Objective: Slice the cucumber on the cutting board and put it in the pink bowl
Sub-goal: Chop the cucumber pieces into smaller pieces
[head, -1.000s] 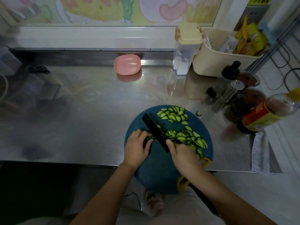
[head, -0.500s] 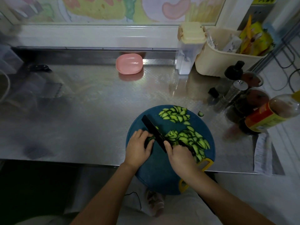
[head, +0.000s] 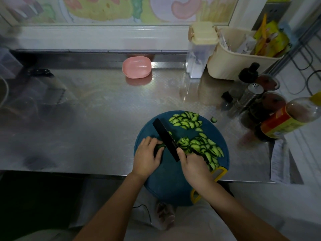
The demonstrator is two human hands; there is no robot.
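1. The left hand [head: 147, 153] holds the uncut cucumber stub [head: 160, 146] down on the round blue cutting board [head: 166, 185], its fingers [head: 150, 140] curled over it.
2. The right hand [head: 194, 164] grips a black knife [head: 165, 136]. The blade lies diagonally and meets the stub just beside the left fingers.
3. A heap of slices [head: 203, 146] lies right of the blade, and a second heap [head: 186, 120] sits near the board's far rim.
4. One stray slice [head: 213, 120] rests on the steel tabletop [head: 104, 110] just past the board.
5. The pink bowl [head: 136, 66] stands at the tabletop's far edge, well apart from the board.
6. The board overhangs the near edge.

Kitchen: steel counter [head: 104, 110], condiment bottles [head: 284, 119].
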